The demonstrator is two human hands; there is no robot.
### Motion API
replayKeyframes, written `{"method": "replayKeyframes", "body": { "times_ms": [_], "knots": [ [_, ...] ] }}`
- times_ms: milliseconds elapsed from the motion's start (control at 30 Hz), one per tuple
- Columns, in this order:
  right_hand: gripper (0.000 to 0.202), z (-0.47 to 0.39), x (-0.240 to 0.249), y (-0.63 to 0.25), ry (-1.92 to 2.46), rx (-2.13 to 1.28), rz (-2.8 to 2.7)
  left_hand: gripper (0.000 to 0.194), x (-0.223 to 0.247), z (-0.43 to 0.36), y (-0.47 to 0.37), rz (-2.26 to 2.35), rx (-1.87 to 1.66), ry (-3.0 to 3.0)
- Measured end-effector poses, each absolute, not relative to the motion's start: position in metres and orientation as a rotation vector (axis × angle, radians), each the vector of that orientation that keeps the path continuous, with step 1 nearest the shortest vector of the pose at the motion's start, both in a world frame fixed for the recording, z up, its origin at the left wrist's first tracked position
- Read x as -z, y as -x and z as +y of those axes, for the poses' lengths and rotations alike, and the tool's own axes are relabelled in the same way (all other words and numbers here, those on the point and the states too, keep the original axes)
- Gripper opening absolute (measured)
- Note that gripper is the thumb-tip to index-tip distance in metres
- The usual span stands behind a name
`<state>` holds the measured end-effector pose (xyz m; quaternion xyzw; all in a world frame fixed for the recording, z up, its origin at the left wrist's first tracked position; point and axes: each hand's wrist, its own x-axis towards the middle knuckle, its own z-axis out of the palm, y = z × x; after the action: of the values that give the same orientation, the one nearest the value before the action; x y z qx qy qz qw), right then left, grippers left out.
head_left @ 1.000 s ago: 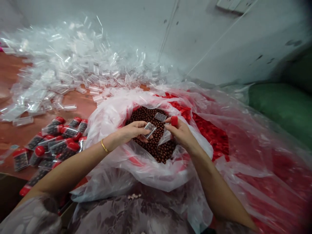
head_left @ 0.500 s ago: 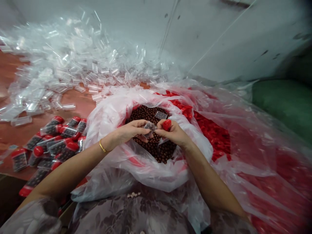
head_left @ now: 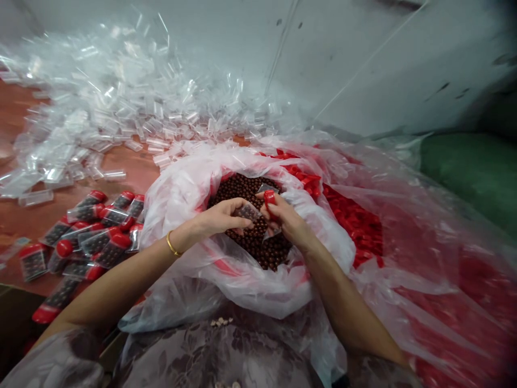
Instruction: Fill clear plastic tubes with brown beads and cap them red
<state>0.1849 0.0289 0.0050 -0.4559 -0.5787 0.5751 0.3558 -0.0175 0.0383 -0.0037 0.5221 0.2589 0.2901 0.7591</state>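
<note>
Over a plastic-lined bag (head_left: 242, 296) of small brown balls (head_left: 262, 253), both my hands are held close together. My left hand (head_left: 228, 216) is closed on a small clear plastic container (head_left: 249, 212) with dark balls inside. Just to its right, my right hand (head_left: 283, 215) grips a red cap (head_left: 269, 198) between its fingers, apart from the container. Another clear container (head_left: 267, 187) lies on the balls behind my right hand, partly hidden by it. A further clear piece shows below my right fingers.
Several filled containers with red caps (head_left: 115, 249) lie on the reddish table (head_left: 133, 172) at left. A large heap of clear containers (head_left: 121, 102) stretches along the back against the pale wall (head_left: 343, 54). Red caps (head_left: 351, 221) fill a clear plastic bag at right.
My right hand has turned and drawn slightly away from the container, and the red cap has shifted a little left and up. My left hand still holds the container in nearly the same place.
</note>
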Motion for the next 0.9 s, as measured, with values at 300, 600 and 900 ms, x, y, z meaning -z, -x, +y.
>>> {"method": "replayKeyframes", "body": {
  "times_ms": [300, 600, 900],
  "knots": [
    [0.031, 0.013, -0.005, -0.182, 1.304, -1.053, -1.813, 0.033, 0.005, 0.034, 0.013, 0.636, -0.739, -1.262],
    [0.029, 0.011, -0.003, -0.173, 1.4, 0.131, -2.151, 0.037, 0.007, 0.032, 0.015, 0.615, -0.704, -1.317],
    [0.041, 0.011, -0.003, -0.166, 1.035, 0.369, -2.138, 0.037, 0.003, 0.031, 0.014, 0.642, -0.805, -1.216]
  ]
}}
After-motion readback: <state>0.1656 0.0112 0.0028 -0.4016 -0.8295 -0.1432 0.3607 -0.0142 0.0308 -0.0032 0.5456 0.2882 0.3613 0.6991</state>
